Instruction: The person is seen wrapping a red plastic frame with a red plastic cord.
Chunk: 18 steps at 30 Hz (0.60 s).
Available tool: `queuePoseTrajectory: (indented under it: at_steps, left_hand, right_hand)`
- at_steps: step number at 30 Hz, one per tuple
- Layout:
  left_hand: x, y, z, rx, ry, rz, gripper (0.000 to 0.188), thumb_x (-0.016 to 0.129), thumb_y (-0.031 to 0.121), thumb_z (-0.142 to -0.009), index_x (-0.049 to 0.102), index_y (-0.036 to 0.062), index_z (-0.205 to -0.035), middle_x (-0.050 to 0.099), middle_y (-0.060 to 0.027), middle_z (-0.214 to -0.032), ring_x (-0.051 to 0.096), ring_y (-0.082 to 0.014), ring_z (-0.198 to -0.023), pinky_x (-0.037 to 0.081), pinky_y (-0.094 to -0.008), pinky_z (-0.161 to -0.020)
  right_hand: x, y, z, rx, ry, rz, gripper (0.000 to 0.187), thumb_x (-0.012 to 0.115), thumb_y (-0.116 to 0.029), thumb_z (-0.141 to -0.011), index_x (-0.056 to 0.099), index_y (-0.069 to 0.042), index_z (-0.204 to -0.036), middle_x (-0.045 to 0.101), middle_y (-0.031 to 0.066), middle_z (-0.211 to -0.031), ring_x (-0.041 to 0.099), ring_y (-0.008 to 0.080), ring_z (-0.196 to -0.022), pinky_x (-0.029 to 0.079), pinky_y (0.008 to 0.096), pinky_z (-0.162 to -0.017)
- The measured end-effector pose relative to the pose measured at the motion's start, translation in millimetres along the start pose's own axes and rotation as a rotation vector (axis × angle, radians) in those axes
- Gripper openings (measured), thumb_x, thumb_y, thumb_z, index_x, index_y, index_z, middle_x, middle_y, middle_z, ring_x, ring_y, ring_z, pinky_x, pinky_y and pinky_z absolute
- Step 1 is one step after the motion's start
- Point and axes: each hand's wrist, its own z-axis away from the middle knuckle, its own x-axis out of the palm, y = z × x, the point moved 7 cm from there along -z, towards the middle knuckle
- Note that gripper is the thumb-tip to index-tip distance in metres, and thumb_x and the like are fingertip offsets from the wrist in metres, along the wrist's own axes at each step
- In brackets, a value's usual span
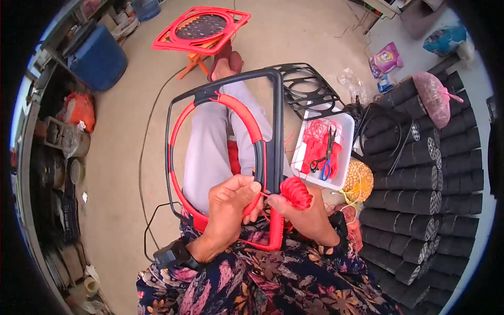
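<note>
A black rectangular frame point(277, 105) with a ring inside it rests on my lap and legs. Red cord point(240, 111) is wound tightly around parts of the ring and around the frame's near right corner. Bare black stretches show between the wound parts. My left hand point(231, 202) pinches the ring at its lower right, thumb on top, some fingers hidden beneath. Just right of the frame's side bar, my right hand point(304, 212) is closed around a small bundle of red cord point(296, 192). A strand runs from its thumb toward the ring.
A white tray point(344, 152) at the right holds red cord and scissors point(328, 149), with a black frame point(310, 86) leaning over it. Black perforated cylinders point(401, 202) are stacked at far right. Ahead, a red-wrapped frame point(199, 29) lies on an orange stool; a blue barrel point(98, 58) stands left.
</note>
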Motion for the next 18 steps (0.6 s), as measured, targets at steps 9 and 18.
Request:
queuePoseTrajectory:
  at_steps: [9,18]
  left_hand:
    - [4,4,-1,-0.003,-0.032,-0.025,0.012,0.059,0.012,-0.093,0.061,0.0002,-0.094,0.062,-0.0044,-0.064,0.049,-0.0064,-0.044,0.034,-0.0191,-0.039]
    - [-1,-1,-10,-0.098,-0.044,-0.036,0.013,0.055,0.013,-0.094,0.059,0.0002,-0.092,0.061,-0.0090,-0.064,0.052,-0.0125,-0.044,0.040,-0.0238,-0.041]
  right_hand:
    - [-5,6,7,0.123,0.001,-0.046,0.022,0.072,-0.017,-0.084,0.059,0.000,-0.079,0.053,-0.0025,-0.064,0.046,0.0047,-0.059,0.039,0.0230,-0.054]
    - [-43,5,3,0.038,0.167,-0.199,0.016,0.070,-0.015,-0.085,0.065,0.000,-0.088,0.057,-0.0028,-0.064,0.048,0.0034,-0.053,0.038,0.0200,-0.049]
